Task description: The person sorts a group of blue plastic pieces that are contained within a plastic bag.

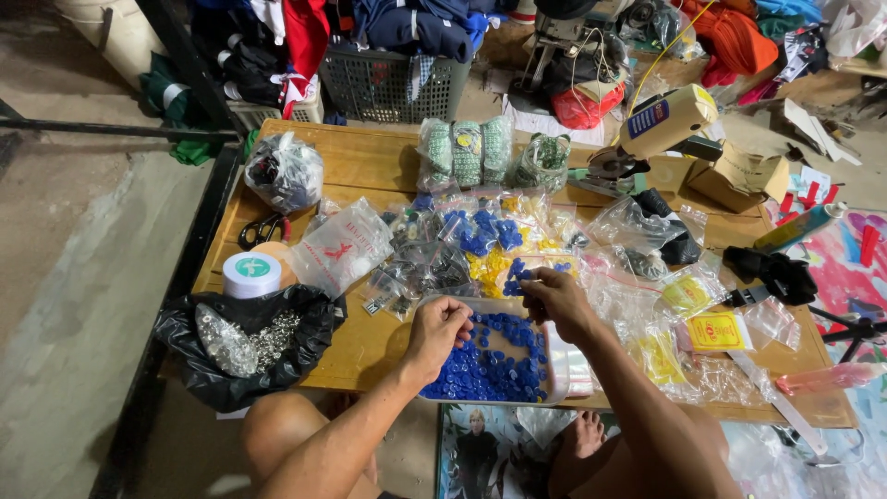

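A clear plastic bag [557, 362] full of blue buttons [494, 365] lies open at the near edge of a low wooden table [370, 166]. My left hand [440, 328] reaches into the pile with its fingers curled over the buttons. Just above the bag's far edge, my right hand [552, 298] pinches something small and blue between its fingertips; what exactly it holds is too small to tell. More blue pieces [485, 231] and yellow pieces [487, 268] lie in small clear bags behind my hands.
A black bag of silvery metal pieces [245, 342] sits at the left edge, beside a white tape roll [251, 274] and scissors [263, 229]. Green bead bundles [467, 151], a handheld cutting machine [651, 129], a cardboard box [739, 176] and a grey basket [393, 85] lie further back.
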